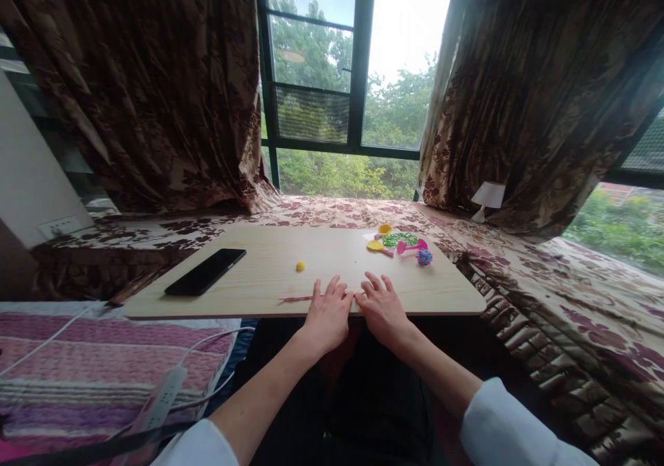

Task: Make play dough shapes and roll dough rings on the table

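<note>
Thin pink strands (295,299) lie near the front edge of the light wooden tabletop (259,286) and run in under the fingers of my left hand (329,310). That hand is bent, with thumb and index drawn together around the strands and the other fingers raised. My right hand (382,307) is close beside it in a similar pinch, the fingertips of both hands almost meeting. Whatever sits between the right fingertips is too small to make out. A small yellow ball (300,266) rests a little beyond my left hand.
A black phone or tablet (205,272) lies at the left. Back right are a yellow spoon-like toy (377,246), green openwork (400,239), a pink piece (413,245) and a blue-pink spiky ball (424,257). A white power strip (163,397) is at lower left; a small lamp (487,196) stands behind.
</note>
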### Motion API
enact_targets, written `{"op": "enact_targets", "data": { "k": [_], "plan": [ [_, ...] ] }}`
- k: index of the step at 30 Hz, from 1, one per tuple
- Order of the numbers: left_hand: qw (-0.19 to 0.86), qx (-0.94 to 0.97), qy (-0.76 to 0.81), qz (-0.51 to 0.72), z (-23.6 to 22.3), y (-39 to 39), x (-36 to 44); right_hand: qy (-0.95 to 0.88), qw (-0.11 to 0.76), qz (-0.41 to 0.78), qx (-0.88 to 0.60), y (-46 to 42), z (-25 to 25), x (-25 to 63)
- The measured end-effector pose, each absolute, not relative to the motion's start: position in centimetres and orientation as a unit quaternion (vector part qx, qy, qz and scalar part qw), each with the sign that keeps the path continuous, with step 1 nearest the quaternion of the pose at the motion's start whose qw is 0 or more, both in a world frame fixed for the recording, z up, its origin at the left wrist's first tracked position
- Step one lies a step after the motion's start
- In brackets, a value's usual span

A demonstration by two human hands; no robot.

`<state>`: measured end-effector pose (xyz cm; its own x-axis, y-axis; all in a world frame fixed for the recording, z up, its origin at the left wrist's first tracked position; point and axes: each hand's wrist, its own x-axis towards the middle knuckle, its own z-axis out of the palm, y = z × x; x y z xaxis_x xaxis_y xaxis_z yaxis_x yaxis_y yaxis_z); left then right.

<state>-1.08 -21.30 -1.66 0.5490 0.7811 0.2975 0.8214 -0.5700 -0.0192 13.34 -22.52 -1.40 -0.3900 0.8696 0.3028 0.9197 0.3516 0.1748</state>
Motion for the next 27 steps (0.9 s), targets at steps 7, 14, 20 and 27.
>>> {"op": "enact_targets", "data": {
  "k": [7, 14, 20, 27],
  "plan": [
    [0.08, -0.877, -0.457, -0.129, -2.0, -21.3, -1.3, -0.819, 0.075, -0.146, -0.549, -22.2, -1.2, 13.4],
    [0.075, -0.871, -0.469, -0.125, -1.9, -21.2, -1.3, -0.816, 0.088, -0.105, -0.561, -22.5, -0.9, 13.9],
    [0.073, -0.865, -0.48, -0.127, -2.1, -21.0, -1.1, -0.81, 0.09, -0.082, -0.574, -20.7, -0.1, 13.3],
    [0.068, -0.865, -0.479, -0.131, -2.7, -22.0, -1.9, -0.811, 0.081, -0.076, -0.575, -22.5, -1.3, 13.0]
  ]
}}
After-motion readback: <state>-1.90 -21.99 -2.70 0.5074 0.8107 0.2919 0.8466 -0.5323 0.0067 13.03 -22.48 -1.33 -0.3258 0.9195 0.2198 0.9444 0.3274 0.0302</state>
